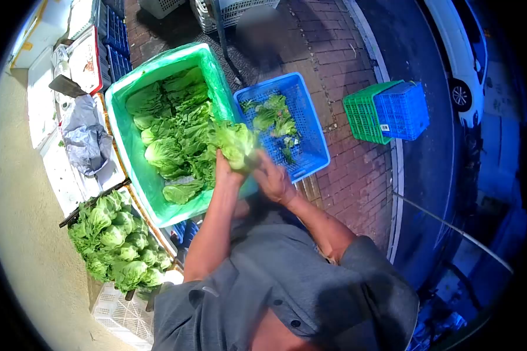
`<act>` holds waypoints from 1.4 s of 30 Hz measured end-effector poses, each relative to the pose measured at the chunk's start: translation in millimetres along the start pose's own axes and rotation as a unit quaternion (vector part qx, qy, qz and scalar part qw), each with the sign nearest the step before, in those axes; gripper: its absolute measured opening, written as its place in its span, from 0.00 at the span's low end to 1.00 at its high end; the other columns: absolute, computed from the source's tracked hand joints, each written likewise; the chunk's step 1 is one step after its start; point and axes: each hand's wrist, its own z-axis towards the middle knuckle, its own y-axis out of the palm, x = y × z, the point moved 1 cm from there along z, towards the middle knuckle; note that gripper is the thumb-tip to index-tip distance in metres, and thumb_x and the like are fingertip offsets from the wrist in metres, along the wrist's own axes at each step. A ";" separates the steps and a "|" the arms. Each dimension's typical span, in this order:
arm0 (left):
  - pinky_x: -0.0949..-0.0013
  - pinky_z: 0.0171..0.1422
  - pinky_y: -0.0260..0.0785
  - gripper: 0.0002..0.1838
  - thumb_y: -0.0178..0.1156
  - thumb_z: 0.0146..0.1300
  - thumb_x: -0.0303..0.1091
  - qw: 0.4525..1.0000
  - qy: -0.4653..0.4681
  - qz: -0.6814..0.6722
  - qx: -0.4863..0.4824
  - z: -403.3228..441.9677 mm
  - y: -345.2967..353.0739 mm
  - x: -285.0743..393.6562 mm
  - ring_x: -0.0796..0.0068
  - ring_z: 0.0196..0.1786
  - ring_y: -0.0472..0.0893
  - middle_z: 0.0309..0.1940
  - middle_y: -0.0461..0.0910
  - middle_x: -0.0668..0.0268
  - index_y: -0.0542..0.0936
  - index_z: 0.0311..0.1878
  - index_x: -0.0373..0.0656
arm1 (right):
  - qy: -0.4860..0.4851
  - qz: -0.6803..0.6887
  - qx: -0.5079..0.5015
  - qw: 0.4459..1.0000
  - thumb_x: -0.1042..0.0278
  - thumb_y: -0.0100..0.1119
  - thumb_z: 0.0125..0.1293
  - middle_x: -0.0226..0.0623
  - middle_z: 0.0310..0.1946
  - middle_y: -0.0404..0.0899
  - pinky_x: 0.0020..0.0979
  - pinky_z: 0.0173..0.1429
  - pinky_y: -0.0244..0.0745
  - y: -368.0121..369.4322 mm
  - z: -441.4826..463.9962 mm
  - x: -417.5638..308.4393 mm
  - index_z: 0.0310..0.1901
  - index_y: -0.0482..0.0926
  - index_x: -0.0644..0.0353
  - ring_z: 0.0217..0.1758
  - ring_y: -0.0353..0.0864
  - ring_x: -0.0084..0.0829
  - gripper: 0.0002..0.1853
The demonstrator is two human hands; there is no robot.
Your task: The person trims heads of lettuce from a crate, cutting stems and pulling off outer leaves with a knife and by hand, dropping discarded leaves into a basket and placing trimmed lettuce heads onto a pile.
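Note:
A light green lettuce head is held over the right edge of a green-lined bin. My left hand is closed round its lower left side. Against its right side rests my right hand, slightly blurred, with its fingers bent; whether they pinch a leaf is too small to tell. More lettuce lies inside the bin. Just right of the bin, a blue crate holds loose leaves.
A lettuce pile stands at lower left, below a grey plastic bag on white boxes. Green and blue baskets stand right on the brick pavement. A white car is beyond. Crates stand at the top.

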 end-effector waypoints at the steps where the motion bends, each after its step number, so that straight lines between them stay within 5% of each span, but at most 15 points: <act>1: 0.43 0.65 0.70 0.34 0.32 0.75 0.62 1.000 0.003 -0.002 0.009 0.5 0.3 -1.5 0.51 0.61 0.77 0.62 0.76 0.57 0.72 0.67 0.49 | 0.011 -0.007 -0.010 1.000 0.65 0.61 0.67 0.58 0.36 0.81 0.48 0.39 0.74 -0.2 -0.3 1.5 0.70 0.63 0.61 0.38 0.82 0.59 0.31; 10: 0.41 0.69 0.67 0.34 0.30 0.76 0.62 0.999 0.021 0.032 0.012 -4.6 0.8 -6.4 0.49 0.63 0.75 0.65 0.74 0.56 0.70 0.69 0.48 | -0.031 -0.025 0.007 0.999 0.63 0.62 0.67 0.59 0.40 0.81 0.49 0.40 0.76 2.0 -0.7 5.3 0.72 0.61 0.61 0.39 0.83 0.58 0.34; 15: 0.49 0.73 0.63 0.36 0.26 0.76 0.61 0.999 0.026 0.032 0.011 -11.2 6.8 -9.5 0.53 0.66 0.73 0.66 0.72 0.56 0.66 0.71 0.45 | 0.004 -0.009 -0.011 1.000 0.65 0.61 0.68 0.59 0.41 0.82 0.48 0.41 0.76 3.5 -3.5 6.4 0.72 0.60 0.60 0.41 0.82 0.60 0.34; 24: 0.48 0.71 0.65 0.35 0.27 0.77 0.61 1.000 0.016 0.023 0.012 -13.9 3.4 -7.0 0.53 0.67 0.72 0.67 0.71 0.57 0.66 0.71 0.45 | 0.003 0.031 -0.024 0.999 0.65 0.60 0.69 0.58 0.55 0.79 0.40 0.54 0.76 -2.9 1.7 12.5 0.67 0.69 0.60 0.59 0.81 0.49 0.27; 27: 0.46 0.68 0.69 0.33 0.32 0.76 0.61 0.998 0.047 0.030 -0.024 0.4 -10.2 -2.7 0.54 0.62 0.76 0.63 0.76 0.59 0.70 0.68 0.49 | 0.044 0.059 0.035 0.997 0.65 0.64 0.66 0.54 0.53 0.80 0.38 0.53 0.76 0.2 0.5 18.1 0.65 0.72 0.60 0.53 0.83 0.47 0.27; 30: 0.50 0.66 0.72 0.30 0.39 0.76 0.59 0.988 0.113 0.084 -0.056 -4.3 -10.7 -3.4 0.58 0.62 0.77 0.63 0.76 0.60 0.71 0.67 0.47 | 0.036 0.003 0.066 0.997 0.72 0.62 0.64 0.46 0.38 0.80 0.37 0.42 0.76 -20.1 9.8 -25.9 0.55 0.77 0.65 0.38 0.82 0.44 0.18; 33: 0.53 0.66 0.72 0.30 0.44 0.75 0.59 0.977 0.170 0.110 -0.062 -0.6 -14.8 -2.6 0.59 0.61 0.78 0.62 0.76 0.60 0.70 0.67 0.45 | -0.048 -0.059 0.107 0.991 0.65 0.70 0.57 0.42 0.32 0.76 0.38 0.37 0.73 -16.4 21.7 -29.5 0.45 0.78 0.62 0.31 0.77 0.42 0.17; 39: 0.55 0.67 0.71 0.31 0.52 0.72 0.57 0.950 0.261 0.139 -0.099 3.9 -31.2 1.7 0.58 0.61 0.78 0.60 0.77 0.60 0.70 0.66 0.41 | -0.050 -0.064 0.106 0.991 0.70 0.70 0.57 0.44 0.29 0.73 0.40 0.34 0.70 -3.5 23.8 -12.1 0.37 0.76 0.64 0.32 0.76 0.46 0.12; 42: 0.52 0.69 0.68 0.32 0.54 0.70 0.59 0.963 0.231 0.119 -0.067 1.9 -28.6 3.7 0.58 0.63 0.76 0.63 0.76 0.60 0.71 0.67 0.43 | -0.056 -0.062 0.089 0.993 0.70 0.66 0.62 0.39 0.28 0.74 0.36 0.31 0.71 0.5 20.4 -1.1 0.36 0.75 0.63 0.30 0.76 0.38 0.10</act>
